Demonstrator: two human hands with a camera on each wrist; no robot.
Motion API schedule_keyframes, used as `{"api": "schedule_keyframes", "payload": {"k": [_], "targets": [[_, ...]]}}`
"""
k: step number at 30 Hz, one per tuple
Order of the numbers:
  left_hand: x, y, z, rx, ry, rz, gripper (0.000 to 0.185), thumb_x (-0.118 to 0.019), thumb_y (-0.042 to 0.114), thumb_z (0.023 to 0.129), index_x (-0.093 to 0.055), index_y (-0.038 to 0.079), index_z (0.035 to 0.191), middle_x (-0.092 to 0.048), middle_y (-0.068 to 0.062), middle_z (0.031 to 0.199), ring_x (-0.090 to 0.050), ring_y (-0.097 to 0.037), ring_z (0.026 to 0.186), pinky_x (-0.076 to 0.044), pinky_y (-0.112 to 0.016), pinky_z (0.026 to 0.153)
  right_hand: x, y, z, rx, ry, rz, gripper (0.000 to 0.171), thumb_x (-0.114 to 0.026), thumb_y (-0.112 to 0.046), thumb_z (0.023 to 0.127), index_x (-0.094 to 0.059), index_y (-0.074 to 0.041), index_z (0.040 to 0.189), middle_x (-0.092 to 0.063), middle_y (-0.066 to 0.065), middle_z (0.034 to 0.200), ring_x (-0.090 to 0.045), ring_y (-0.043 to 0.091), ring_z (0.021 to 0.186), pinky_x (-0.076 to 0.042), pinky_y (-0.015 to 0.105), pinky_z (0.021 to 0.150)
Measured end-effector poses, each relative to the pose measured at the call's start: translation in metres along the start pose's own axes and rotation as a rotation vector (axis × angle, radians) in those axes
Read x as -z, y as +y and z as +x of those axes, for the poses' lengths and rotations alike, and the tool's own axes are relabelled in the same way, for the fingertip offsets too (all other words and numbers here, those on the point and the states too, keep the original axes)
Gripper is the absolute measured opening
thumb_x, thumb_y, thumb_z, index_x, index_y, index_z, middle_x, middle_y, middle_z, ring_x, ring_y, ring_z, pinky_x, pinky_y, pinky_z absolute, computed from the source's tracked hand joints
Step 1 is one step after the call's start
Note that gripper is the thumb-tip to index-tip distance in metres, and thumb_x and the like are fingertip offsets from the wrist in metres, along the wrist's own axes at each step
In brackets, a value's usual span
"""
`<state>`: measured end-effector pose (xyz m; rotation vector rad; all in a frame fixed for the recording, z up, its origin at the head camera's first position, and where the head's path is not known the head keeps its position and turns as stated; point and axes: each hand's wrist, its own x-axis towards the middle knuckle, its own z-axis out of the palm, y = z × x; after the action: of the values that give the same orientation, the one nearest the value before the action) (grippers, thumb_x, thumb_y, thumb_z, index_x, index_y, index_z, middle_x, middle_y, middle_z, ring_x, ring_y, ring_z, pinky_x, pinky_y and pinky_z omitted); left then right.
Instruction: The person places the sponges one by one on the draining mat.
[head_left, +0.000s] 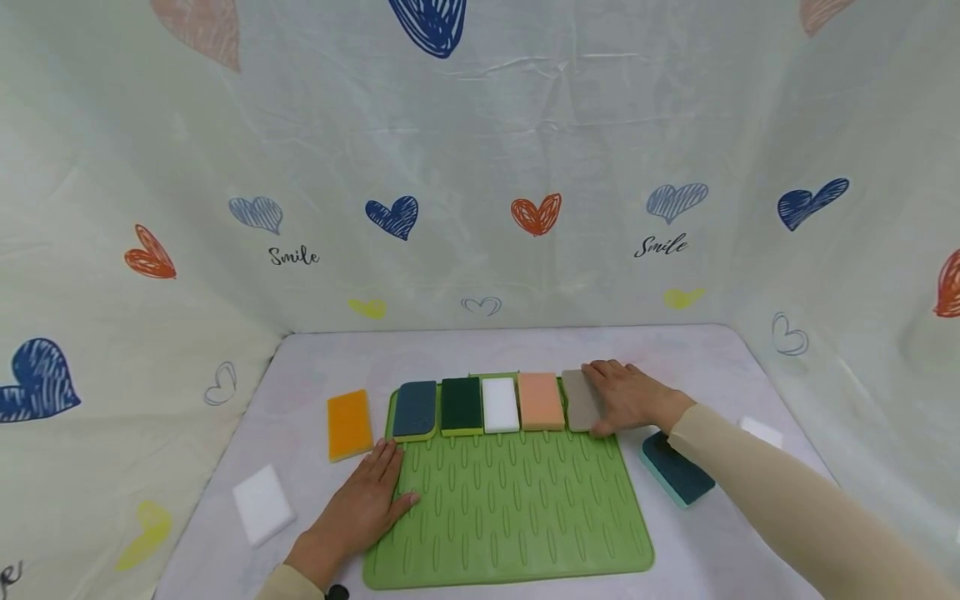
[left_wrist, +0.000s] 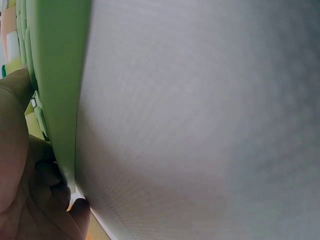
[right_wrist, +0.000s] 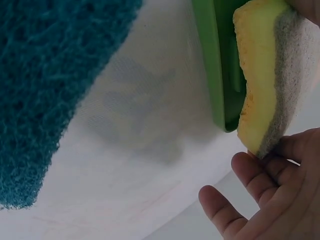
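Observation:
A green ridged mat (head_left: 517,517) lies on the table, with a row of sponges along its far edge. My left hand (head_left: 358,504) rests on the mat's left edge, fingers extended. At the row's right end my right hand (head_left: 636,396) holds a sponge with a grey top (head_left: 581,400), thumb on the near end and fingers at the far end. Its yellow foam side (right_wrist: 257,75) shows in the right wrist view. Leftward from it stand a peach sponge (head_left: 541,402), a white sponge (head_left: 500,406), a dark green sponge (head_left: 461,404) and a blue-grey sponge (head_left: 415,408).
On the table (head_left: 322,358), an orange sponge (head_left: 349,423) and a white block (head_left: 262,504) lie left of the mat. To the right, a dark teal sponge (head_left: 675,468) sits partly beneath the right forearm, with another white piece (head_left: 761,431) beyond it. A heart-printed curtain surrounds the table's back and sides.

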<state>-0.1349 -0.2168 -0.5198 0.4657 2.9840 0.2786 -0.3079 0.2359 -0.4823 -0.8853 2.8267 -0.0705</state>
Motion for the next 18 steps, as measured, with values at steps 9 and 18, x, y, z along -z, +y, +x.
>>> {"api": "schedule_keyframes", "payload": {"k": [9,18], "targets": [[0.0004,0.0007,-0.0005,0.001,0.007,0.006,0.080,-0.060,0.048,0.106,-0.040,-0.009,0.157,-0.034,-0.028,0.167,-0.028,-0.043,0.159,-0.032,-0.056,0.128,-0.0016,0.0022,0.0041,0.001,-0.015,0.029,0.112,-0.080,-0.057,0.076,-0.036,0.002,0.160,-0.044,0.024,0.159,-0.046,0.041,0.144,-0.043,0.066,0.113],[0.0014,0.0019,-0.0011,-0.002,0.008,0.002,0.079,-0.060,0.047,0.106,-0.040,-0.009,0.158,-0.034,-0.028,0.168,-0.027,-0.043,0.159,-0.031,-0.055,0.128,-0.0003,-0.0001,0.0060,0.005,-0.044,0.058,0.112,-0.078,-0.055,0.078,-0.032,0.002,0.162,-0.039,0.026,0.163,-0.041,0.045,0.149,-0.040,0.066,0.117]]}}
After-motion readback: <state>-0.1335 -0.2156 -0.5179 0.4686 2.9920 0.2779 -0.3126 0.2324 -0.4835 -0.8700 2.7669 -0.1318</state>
